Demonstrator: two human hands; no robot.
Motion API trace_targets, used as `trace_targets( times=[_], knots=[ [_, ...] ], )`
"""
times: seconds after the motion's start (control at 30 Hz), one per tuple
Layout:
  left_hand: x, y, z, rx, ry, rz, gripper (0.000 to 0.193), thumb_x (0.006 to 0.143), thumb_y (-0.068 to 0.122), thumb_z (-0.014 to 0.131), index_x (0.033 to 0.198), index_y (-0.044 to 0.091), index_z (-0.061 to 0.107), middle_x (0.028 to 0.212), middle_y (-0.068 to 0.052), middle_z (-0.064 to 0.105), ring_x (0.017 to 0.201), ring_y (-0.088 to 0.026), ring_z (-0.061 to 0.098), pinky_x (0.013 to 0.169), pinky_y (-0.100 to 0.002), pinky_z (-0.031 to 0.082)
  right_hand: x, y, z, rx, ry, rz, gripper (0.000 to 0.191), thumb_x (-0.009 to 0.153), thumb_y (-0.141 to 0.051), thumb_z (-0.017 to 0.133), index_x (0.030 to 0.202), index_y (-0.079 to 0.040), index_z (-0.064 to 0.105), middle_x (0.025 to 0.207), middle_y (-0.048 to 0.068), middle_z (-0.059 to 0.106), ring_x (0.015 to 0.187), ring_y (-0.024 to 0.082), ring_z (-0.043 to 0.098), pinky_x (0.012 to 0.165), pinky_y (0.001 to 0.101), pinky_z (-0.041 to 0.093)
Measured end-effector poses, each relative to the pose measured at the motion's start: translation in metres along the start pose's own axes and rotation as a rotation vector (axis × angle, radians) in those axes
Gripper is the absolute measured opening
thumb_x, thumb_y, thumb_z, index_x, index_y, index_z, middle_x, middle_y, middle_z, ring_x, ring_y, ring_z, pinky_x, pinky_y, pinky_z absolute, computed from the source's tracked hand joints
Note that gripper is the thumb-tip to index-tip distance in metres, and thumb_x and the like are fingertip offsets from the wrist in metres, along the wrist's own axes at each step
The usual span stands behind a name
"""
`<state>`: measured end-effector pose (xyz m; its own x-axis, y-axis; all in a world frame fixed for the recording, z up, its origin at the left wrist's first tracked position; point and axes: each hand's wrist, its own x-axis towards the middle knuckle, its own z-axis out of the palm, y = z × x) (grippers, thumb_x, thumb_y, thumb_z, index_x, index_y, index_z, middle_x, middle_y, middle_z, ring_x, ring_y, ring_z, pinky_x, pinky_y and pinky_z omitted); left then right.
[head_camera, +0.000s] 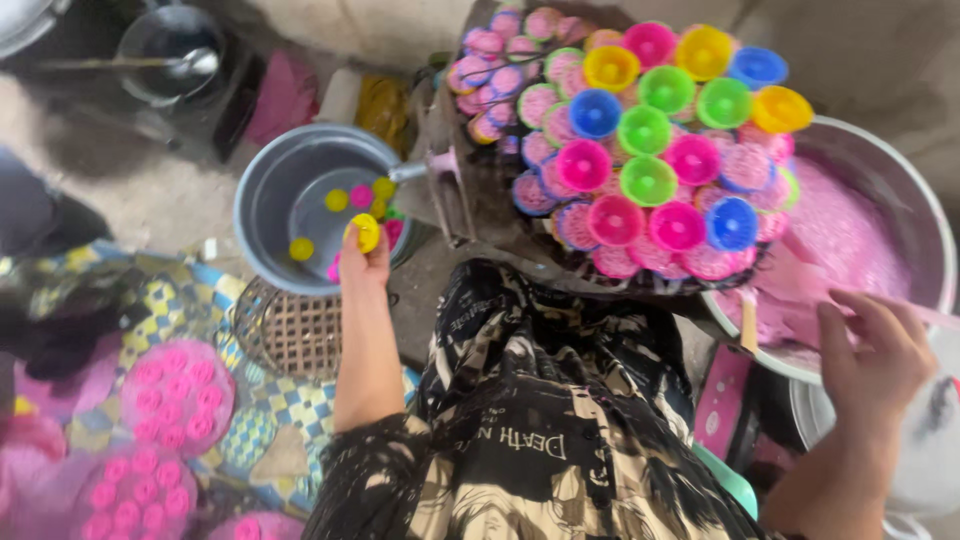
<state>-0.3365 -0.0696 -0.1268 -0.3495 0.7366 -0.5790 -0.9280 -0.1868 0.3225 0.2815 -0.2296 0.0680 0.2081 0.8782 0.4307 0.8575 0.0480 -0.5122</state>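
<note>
yellow cup (366, 232) pinched in left hand (362, 262) | grey basin (275, 190) holds loose cups | right hand (875, 350) grips stick (915, 314)

Your right hand (872, 352) blurs at the picture's edge; the pink-filled basin (935, 225) runs off the right side.
</note>
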Motion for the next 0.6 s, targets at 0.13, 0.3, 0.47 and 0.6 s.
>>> trace_targets(
  times=[0.13,0.3,0.47,0.6],
  knots=[
    [0.007,0.0,-0.041,-0.192,0.144,0.073,0.027,0.099,0.023,0.062,0.12,0.007,0.063,0.112,-0.012,0.075,0.098,-0.032,0.075,0.085,-0.052,0.065,-0.018,0.05,0.015,0.042,-0.117,0.172,0.018,0.113,-0.013,0.07,0.126,0.0,0.069,0.112,0.014,0.067,0.094,0.017,0.066,0.086,0.0324,0.052],
    [0.006,0.009,-0.047,-0.019,0.59,0.065,0.034,0.094,0.039,0.075,0.12,0.02,0.064,0.111,0.0,0.072,0.095,-0.023,0.068,0.076,-0.04,0.053,-0.028,0.09,0.035,0.125,-0.114,0.346,0.029,0.111,-0.022,0.068,0.132,-0.002,0.069,0.115,0.012,0.065,0.101,0.019,0.062,0.085,0.0368,0.05],
    [0.018,0.025,-0.027,0.069,0.369,0.137,0.043,0.094,0.052,0.066,0.118,0.016,0.063,0.107,-0.005,0.062,0.084,-0.025,0.06,0.076,-0.049,0.058,-0.034,0.08,0.024,0.073,-0.122,0.243,0.021,0.116,-0.017,0.069,0.126,0.001,0.066,0.113,0.013,0.068,0.099,0.019,0.066,0.087,0.0343,0.053],
    [0.019,-0.004,0.0,0.598,0.247,0.122,0.049,0.099,0.045,0.078,0.133,0.014,0.059,0.11,-0.008,0.051,0.082,-0.022,0.053,0.073,-0.046,0.042,-0.041,0.042,0.021,-0.064,-0.079,0.021,0.014,0.113,-0.015,0.076,0.12,-0.003,0.074,0.112,0.012,0.069,0.091,0.017,0.07,0.083,0.0279,0.056]
  ],
)
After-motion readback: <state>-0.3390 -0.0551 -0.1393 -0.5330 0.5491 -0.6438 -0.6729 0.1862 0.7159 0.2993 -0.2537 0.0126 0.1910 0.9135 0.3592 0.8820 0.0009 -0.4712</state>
